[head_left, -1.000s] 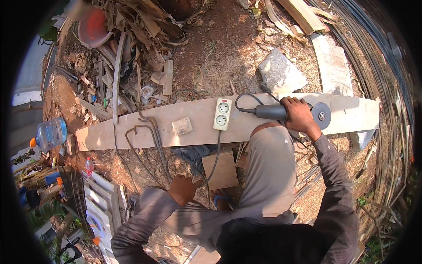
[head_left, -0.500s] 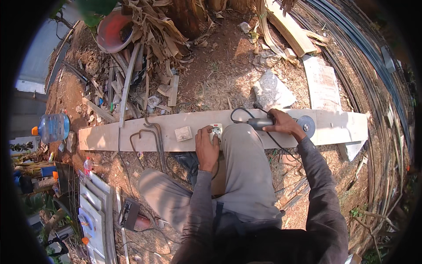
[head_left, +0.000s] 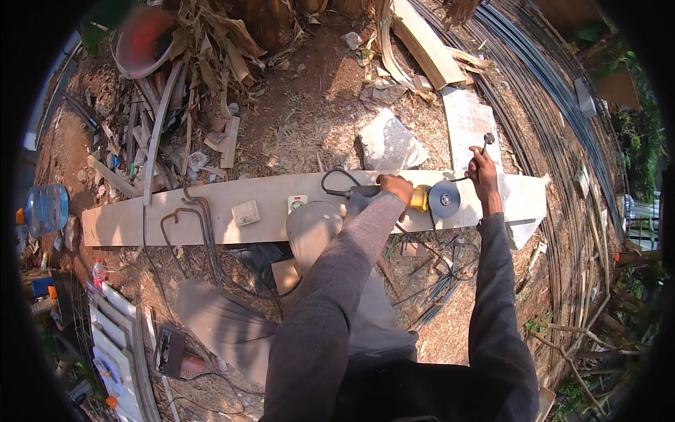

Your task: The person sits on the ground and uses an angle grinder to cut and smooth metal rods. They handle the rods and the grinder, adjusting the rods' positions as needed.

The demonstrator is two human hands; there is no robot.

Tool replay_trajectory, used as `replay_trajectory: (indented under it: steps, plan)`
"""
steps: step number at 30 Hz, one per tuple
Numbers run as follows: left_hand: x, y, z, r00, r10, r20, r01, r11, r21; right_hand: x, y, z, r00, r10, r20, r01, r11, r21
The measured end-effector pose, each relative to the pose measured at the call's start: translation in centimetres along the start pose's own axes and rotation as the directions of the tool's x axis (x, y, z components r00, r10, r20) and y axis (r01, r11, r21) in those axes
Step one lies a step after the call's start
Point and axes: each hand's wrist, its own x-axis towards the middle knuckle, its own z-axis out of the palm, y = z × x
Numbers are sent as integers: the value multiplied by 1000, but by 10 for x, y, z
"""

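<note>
My left hand is closed over the body of an angle grinder lying on a long pale plank. The grinder has a yellow head and a round grey disc at its right end. My right hand, raised to the right of the disc, grips a black power cord just below its plug. A white socket outlet rests on the plank beside my knee. Farther left sit a small square wooden block and some bent metal rods.
A large pale stone lies beyond the plank. Long metal bars run along the right. Wood scraps and dry leaves pile up at the far left, near a water jug. Loose cord trails below the plank.
My left hand has left the socket outlet and crossed over to the grinder. My right hand has let go of the grinder and now holds up the plug end of the cord. The view has shifted right.
</note>
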Motion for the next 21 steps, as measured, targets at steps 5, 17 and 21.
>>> replay_trajectory:
  steps: [5, 17, 21]
  plan:
    - [9, -3, 46, 951, 9, -308, -60, 986, -157, -6, 26, -28, 996, -91, -17, 92, 985, 147]
    - [-121, -70, -72, 685, -44, -727, -552, 620, -558, -61, 2, 36, 994, -25, 105, 48, 973, -227]
    - [-197, -127, -116, 458, -322, -829, -634, 535, -558, -114, 15, 99, 875, 78, 478, 26, 978, -208]
